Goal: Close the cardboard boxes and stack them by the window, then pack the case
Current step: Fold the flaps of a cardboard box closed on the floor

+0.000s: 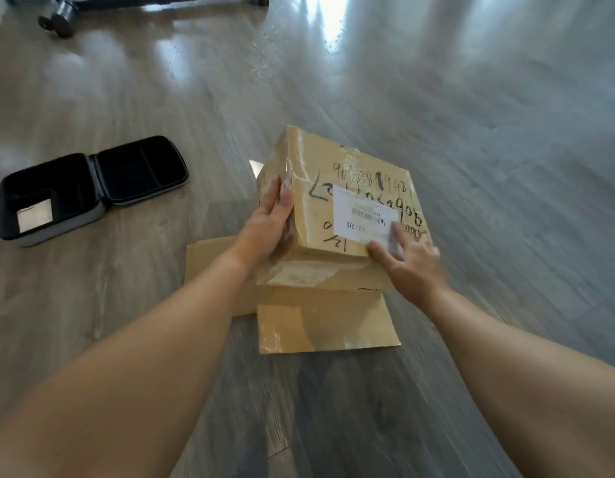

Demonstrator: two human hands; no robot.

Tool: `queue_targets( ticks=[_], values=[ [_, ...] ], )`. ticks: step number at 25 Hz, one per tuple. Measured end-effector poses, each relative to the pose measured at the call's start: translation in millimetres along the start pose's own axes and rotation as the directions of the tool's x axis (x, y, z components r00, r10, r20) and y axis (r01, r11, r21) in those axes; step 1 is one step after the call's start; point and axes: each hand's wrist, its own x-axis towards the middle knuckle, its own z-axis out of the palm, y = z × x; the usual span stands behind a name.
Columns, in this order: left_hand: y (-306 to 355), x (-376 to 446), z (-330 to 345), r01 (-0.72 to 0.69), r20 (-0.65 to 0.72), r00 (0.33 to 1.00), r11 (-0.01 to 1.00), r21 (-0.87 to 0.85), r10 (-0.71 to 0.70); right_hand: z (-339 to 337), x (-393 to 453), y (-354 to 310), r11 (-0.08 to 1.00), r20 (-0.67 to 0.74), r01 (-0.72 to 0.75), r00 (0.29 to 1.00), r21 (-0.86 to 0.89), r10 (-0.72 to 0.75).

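- Nearest the camera, two bare forearms reached out over grey-brown wood-grain plank flooring (333,408), smooth enough to throw back window glare.
- A loose cardboard flap (326,326), flat and streaked with glossy old tape, lay splayed on the floor toward the person; another flap (213,267) spread out to the left.
- The cardboard box (333,201) sat on the floor between the hands, a squat brown block scrawled with black marker numbers, its corners softened and wrapped in clear tape.
- The left hand (268,222) lay flat against the box's left side, fingers straight, pressing rather than gripping.
- The right hand (409,260) rested on the near right corner, fingers extended onto the white barcode label (364,215); neither hand was closed round anything.
- Risk, as I judged it: with flat palms on slick tape, a lift could let the box slide out, and the trailing flaps could catch or tear if not folded first.
- Further left, well apart, the black case (88,191) lay open, a rigid shell with soft rounded corners holding a pale square.
- Farthest off, dark wheeled equipment (57,19) stood at the top edge.
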Motion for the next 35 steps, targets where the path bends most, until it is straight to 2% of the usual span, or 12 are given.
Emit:
queue_targets(
  ticks=[4, 10, 13, 15, 17, 20, 22, 24, 27, 29, 32, 35],
  values=[
    [0.6, 2.8, 9.8, -0.07, -0.069, 0.995, 0.997, 0.018, 0.071, -5.9, 3.0, -43.3, 0.978, -0.03, 0.187, 0.982, 0.09, -0.185],
    [24.1, 4.1, 17.7, -0.182, -0.254, 0.945, 0.976, 0.116, 0.206, -16.0, 9.6, -71.9, 0.945, -0.136, 0.255, 0.963, 0.202, -0.231],
    [43.8, 8.8, 33.3, -0.234, -0.269, 0.918, 0.945, 0.227, 0.292, -31.7, 16.2, -64.2, 0.941, -0.258, 0.305, 0.93, 0.144, -0.262],
    [49.4, 12.7, 46.7, -0.24, -0.243, 0.917, 0.923, 0.3, 0.317, -43.6, 17.8, -53.8, 0.94, -0.348, 0.335, 0.891, 0.072, -0.291],
    [51.8, 10.1, 63.9, -0.281, -0.147, 0.937, 0.932, 0.228, 0.318, -53.2, 17.6, -40.0, 0.939, -0.397, 0.342, 0.858, -0.031, -0.326],
    [45.0, 9.1, 90.7, -0.373, 0.038, 0.927, 0.917, 0.138, 0.372, -65.0, 17.7, -17.1, 0.951, -0.406, 0.236, 0.863, -0.201, -0.3],
    [37.2, 8.9, 109.0, -0.279, 0.072, 0.959, 0.959, 0.054, 0.275, -73.4, 17.9, -3.9, 0.944, -0.409, 0.171, 0.868, -0.284, -0.28],
    [32.9, 8.2, 125.9, -0.025, 0.087, 0.996, 1.0, -0.003, 0.025, -80.0, 17.4, 6.2, 0.93, -0.399, 0.151, 0.871, -0.334, -0.285],
    [27.9, 6.2, 138.7, 0.207, 0.145, 0.969, 0.978, -0.036, -0.2, -79.7, 15.4, 9.3, 0.905, -0.381, 0.166, 0.866, -0.392, -0.323],
    [33.9, 6.9, 140.3, 0.22, 0.177, 0.966, 0.959, -0.178, -0.189, -78.8, 14.8, 5.4, 0.881, -0.395, 0.205, 0.834, -0.426, -0.385],
    [51.3, 6.6, 144.8, 0.088, 0.207, 0.978, 0.925, -0.37, -0.011, -80.5, 14.7, -0.1, 0.871, -0.458, 0.214, 0.781, -0.443, -0.425],
    [68.1, -1.0, 154.8, 0.012, 0.25, 0.965, 0.941, -0.339, 0.078, -74.5, 8.9, 5.5, 0.889, -0.535, 0.133, 0.755, -0.439, -0.378]
  ],
)
